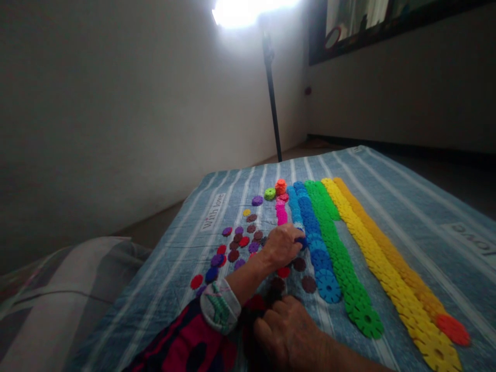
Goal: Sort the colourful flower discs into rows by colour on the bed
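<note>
My left hand [282, 245] reaches over the middle of the cloth, its fingers closed on a dark blue disc [301, 240] beside the light blue row [295, 206]. Nearer to me, my right hand [289, 330] is curled low over dark discs; what its fingers hold is hidden. Overlapping notched discs form long rows: blue [321, 258], green [341, 263], yellow [387, 268] and orange [391, 253]. A short pink row [281, 214] lies past my left hand. Loose brown [309, 284], red [197, 281] and purple [253, 247] discs are scattered around.
Blue striped cloth [174, 253] covers the surface. Small piles of orange [281, 186], lime [269, 194] and purple [257, 200] discs sit toward the far edge. Behind stands a bright lamp on a black pole [274, 103]. Grey and white fabric [73, 299] lies at left.
</note>
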